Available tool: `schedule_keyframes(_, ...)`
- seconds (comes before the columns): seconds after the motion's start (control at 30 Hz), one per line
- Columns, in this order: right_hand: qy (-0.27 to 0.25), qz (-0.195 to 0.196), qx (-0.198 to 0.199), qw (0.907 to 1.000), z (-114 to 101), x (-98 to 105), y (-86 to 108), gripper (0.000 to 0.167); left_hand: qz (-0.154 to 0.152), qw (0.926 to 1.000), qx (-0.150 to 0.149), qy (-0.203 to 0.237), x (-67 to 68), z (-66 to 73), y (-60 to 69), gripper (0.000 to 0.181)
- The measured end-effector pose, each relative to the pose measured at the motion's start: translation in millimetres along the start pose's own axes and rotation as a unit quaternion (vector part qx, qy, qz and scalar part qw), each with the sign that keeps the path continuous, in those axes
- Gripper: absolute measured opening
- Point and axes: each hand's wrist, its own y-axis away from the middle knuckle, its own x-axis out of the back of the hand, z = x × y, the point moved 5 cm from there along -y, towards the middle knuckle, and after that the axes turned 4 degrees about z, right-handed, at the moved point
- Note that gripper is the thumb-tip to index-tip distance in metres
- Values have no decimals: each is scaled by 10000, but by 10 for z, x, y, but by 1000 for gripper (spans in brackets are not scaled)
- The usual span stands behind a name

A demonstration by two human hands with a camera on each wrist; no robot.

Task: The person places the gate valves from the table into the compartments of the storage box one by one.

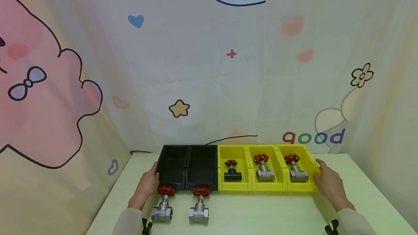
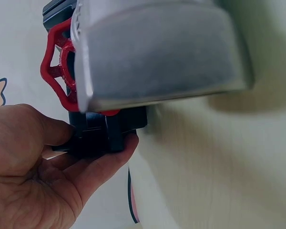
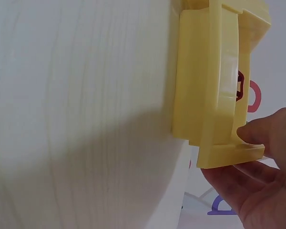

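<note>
A row of joined bins stands on the table. My left hand (image 1: 147, 186) grips the outer side of the left black bin (image 1: 171, 169); in the left wrist view its thumb and fingers pinch the bin's edge. My right hand (image 1: 331, 184) holds the outer wall of the right yellow bin (image 3: 195, 76), thumb inside and fingers beneath the rim. The left yellow bin (image 1: 225, 153) contains a black-bodied valve (image 1: 232, 175) with a red handwheel. Metal gate valves (image 1: 265, 174) (image 1: 298, 175) lie in the other two yellow bins. Two more gate valves (image 1: 162, 213) (image 1: 199, 214) lie before the black bins.
A second black bin (image 1: 202, 168) sits between the left one and the yellow bins. Behind the pale table (image 1: 261, 213) hangs a printed curtain (image 1: 209, 71). A thin dark cable (image 1: 232, 137) shows behind the row.
</note>
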Motion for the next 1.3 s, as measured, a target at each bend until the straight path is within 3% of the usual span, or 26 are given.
schedule_keyframes(0.27,-50,133,42,9999,-5,-10,-33,53,-38,10000,48,38,-18,-22,2,51)
schedule_keyframes(0.53,-122,-46,-178,9998,38,-89,-55,53,-61,9999,103,56,-17,-51,26,52)
schedule_keyframes(0.8,-240,-143,-262,9993,29,-102,-71,57,110,9999,66,57,-26,-44,7,51)
schedule_keyframes(1.0,-218,-163,-264,9993,54,-113,-90,56,-29,9997,186,158,-35,-44,20,54)
schedule_keyframes(1.3,-248,-75,-234,9994,65,-107,-99,56,-20,9998,160,137,56,58,31,60)
